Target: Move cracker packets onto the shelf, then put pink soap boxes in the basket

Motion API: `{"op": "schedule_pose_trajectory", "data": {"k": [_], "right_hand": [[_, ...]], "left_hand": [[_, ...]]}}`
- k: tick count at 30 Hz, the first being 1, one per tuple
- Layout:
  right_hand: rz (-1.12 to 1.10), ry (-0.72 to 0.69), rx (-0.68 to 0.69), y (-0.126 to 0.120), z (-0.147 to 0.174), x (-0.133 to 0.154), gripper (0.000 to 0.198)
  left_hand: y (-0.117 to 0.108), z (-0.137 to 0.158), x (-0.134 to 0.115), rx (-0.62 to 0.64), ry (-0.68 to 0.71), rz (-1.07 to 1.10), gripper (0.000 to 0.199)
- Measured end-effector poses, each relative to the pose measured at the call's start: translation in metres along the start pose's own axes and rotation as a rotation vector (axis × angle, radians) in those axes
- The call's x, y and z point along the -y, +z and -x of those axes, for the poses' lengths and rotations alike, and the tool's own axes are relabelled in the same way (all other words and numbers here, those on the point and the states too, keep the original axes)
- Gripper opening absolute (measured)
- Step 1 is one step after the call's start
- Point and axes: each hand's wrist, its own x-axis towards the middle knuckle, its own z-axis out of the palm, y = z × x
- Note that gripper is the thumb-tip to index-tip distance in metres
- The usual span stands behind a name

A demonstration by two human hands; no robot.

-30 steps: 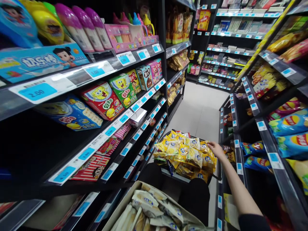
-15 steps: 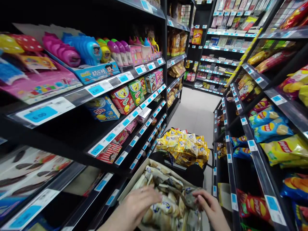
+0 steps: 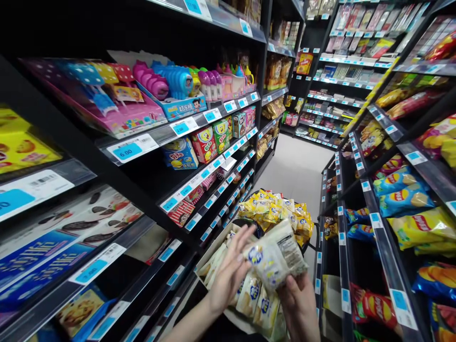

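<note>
A white snack packet [image 3: 272, 256] with a blue emblem is held up over the open carton, gripped at its lower right by my right hand [image 3: 301, 301]. The thumb presses on its front; the other fingers are hidden behind it. My left hand [image 3: 233, 268] is at the packet's left edge with fingers stretched out and apart. Whether it touches the packet I cannot tell. Below both hands, similar white packets [image 3: 253, 292] lie in the carton [image 3: 204, 259]. Just beyond stands a dark container heaped with yellow packets [image 3: 263, 205].
Left shelves [image 3: 185, 126] hold sweets, toy-like candy and small boxes, with blue cookie boxes [image 3: 57, 251] lower down. Right shelves [image 3: 374, 216] carry crisp bags [image 3: 423, 223]. A grey floor [image 3: 299, 159] runs between them towards back shelves [image 3: 342, 85].
A white packet has come up out of the carton in my right hand. My left hand has lifted and its fingers have spread. The view has swung left.
</note>
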Motion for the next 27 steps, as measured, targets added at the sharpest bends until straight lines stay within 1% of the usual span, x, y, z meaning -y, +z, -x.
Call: {"op": "schedule_pose_trajectory", "data": {"k": [1, 2, 3, 4, 5, 7, 8, 9, 10, 11, 12, 13, 14, 15, 16, 17, 18, 20, 22, 23, 25, 27], "right_hand": [[0.005, -0.033, -0.031, 0.001, 0.000, -0.006, 0.064], [0.017, -0.036, -0.029, 0.002, 0.000, -0.011, 0.063], [0.042, -0.016, 0.001, 0.002, 0.001, -0.017, 0.059], [0.081, 0.016, 0.057, 0.001, 0.002, -0.022, 0.056], [0.126, 0.047, 0.123, -0.003, 0.003, -0.025, 0.055], [0.196, 0.074, 0.226, -0.016, 0.003, -0.024, 0.062], [0.219, 0.063, 0.228, -0.025, 0.002, -0.020, 0.068], [0.248, 0.035, 0.193, -0.035, 0.000, -0.013, 0.072], [0.294, -0.013, 0.127, -0.045, -0.002, -0.004, 0.074], [0.361, -0.071, 0.053, -0.053, -0.004, 0.007, 0.073], [0.442, -0.119, 0.003, -0.059, -0.005, 0.017, 0.071], [0.518, -0.145, -0.011, -0.062, -0.006, 0.027, 0.072], [0.571, -0.140, 0.015, -0.063, -0.006, 0.035, 0.077], [0.593, -0.107, 0.065, -0.061, -0.005, 0.041, 0.081], [0.592, -0.063, 0.116, -0.057, -0.003, 0.044, 0.081], [0.587, -0.033, 0.148, -0.052, -0.002, 0.045, 0.077], [0.594, -0.033, 0.153, -0.048, -0.001, 0.044, 0.070], [0.676, -0.125, 0.097, -0.042, -0.001, 0.039, 0.057], [0.837, -0.291, 0.054, -0.041, -0.003, 0.036, 0.048], [0.930, -0.382, 0.070, -0.043, -0.005, 0.037, 0.045], [1.091, -0.559, 0.163, -0.045, -0.008, 0.041, 0.042], [1.182, -0.696, 0.265, -0.045, -0.009, 0.047, 0.044]], "left_hand": [[0.002, 0.003, 0.011, 0.060, -0.083, 0.066, 0.066], [0.003, 0.006, 0.022, 0.114, -0.146, 0.093, 0.075], [0.004, 0.008, 0.030, 0.133, -0.183, 0.092, 0.081], [0.005, 0.010, 0.037, 0.118, -0.201, 0.074, 0.082], [0.005, 0.010, 0.040, 0.076, -0.207, 0.054, 0.078], [0.004, 0.007, 0.034, -0.015, -0.195, 0.019, 0.059], [0.002, 0.004, 0.027, -0.018, -0.203, -0.015, 0.048], [-0.001, 0.002, 0.017, -0.001, -0.228, -0.062, 0.041], [-0.005, 0.000, 0.007, 0.029, -0.273, -0.118, 0.036], [-0.008, -0.001, -0.003, 0.068, -0.331, -0.178, 0.037], [-0.011, -0.002, -0.012, 0.111, -0.393, -0.229, 0.043], [-0.013, -0.002, -0.018, 0.149, -0.451, -0.256, 0.052], [-0.015, -0.002, -0.020, 0.183, -0.494, -0.252, 0.061], [-0.016, -0.001, -0.020, 0.205, -0.510, -0.219, 0.068], [-0.016, -0.001, -0.017, 0.203, -0.491, -0.168, 0.071], [-0.015, -0.001, -0.012, 0.172, -0.441, -0.106, 0.074], [-0.014, -0.001, -0.007, 0.126, -0.370, -0.044, 0.077], [-0.012, -0.002, 0.004, 0.028, -0.224, 0.026, 0.080], [-0.013, -0.003, 0.009, -0.019, -0.156, -0.029, 0.073], [-0.014, -0.003, 0.009, -0.024, -0.155, -0.085, 0.067], [-0.017, -0.005, 0.006, -0.036, -0.176, -0.192, 0.055], [-0.020, -0.008, 0.001, -0.055, -0.173, -0.257, 0.051]]}}
